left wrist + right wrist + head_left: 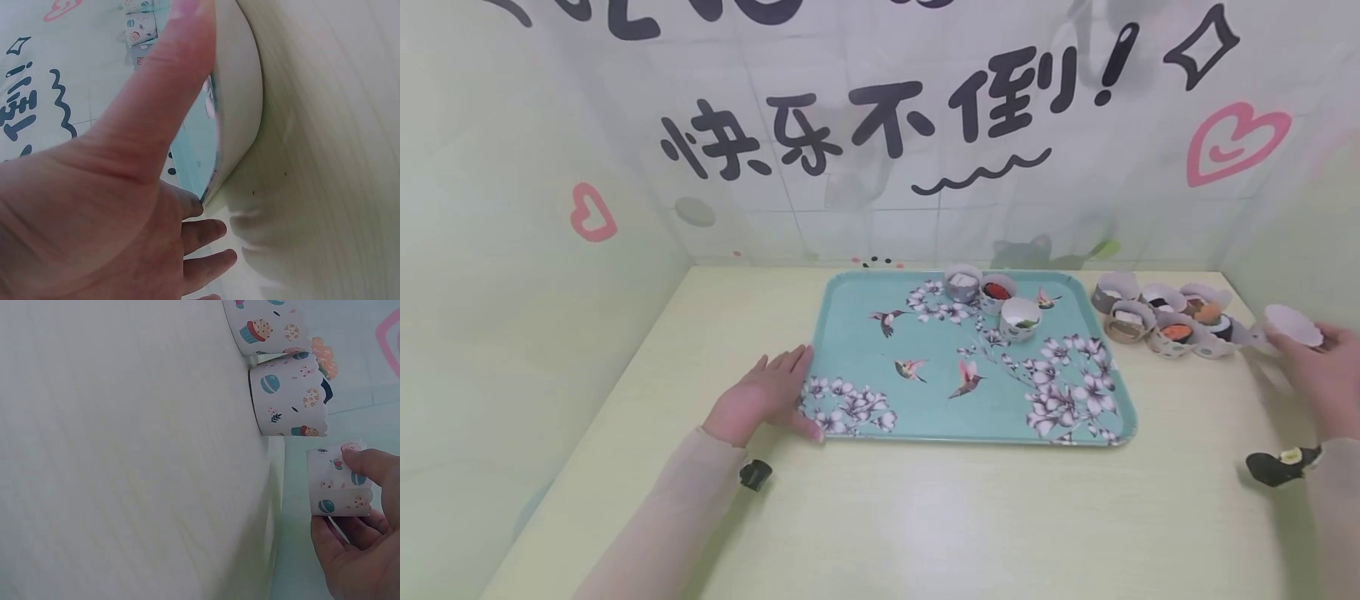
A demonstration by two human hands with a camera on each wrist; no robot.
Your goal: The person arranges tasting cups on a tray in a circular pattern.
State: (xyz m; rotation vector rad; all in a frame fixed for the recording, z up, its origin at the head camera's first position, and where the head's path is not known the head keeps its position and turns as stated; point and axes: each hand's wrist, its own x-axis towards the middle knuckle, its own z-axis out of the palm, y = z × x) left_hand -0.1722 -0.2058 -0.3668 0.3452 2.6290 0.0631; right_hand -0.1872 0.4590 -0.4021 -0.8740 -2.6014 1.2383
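My left hand (762, 395) rests against the front left corner of a light blue tray (917, 417) printed with flowers and birds. Its fingers lie fairly straight along the left edge, with the thumb (159, 87) by the front edge. At the far right, my right hand (1326, 379) pinches a patterned paper baking cup (340, 481) between thumb and fingers, raised off the table. What is inside this cup is hidden. Three paper cups stand on the tray: one with a white filling (962, 287), one with red (997, 293), and a front one (1018, 321) showing some green.
Right of the tray, several paper cups (1172, 333) stand close together on the pale wooden table (925, 517), with sushi-like pieces inside. A decorated curtain-like wall (865, 225) rises behind the table. Pale side walls (1315, 242) border it left and right.
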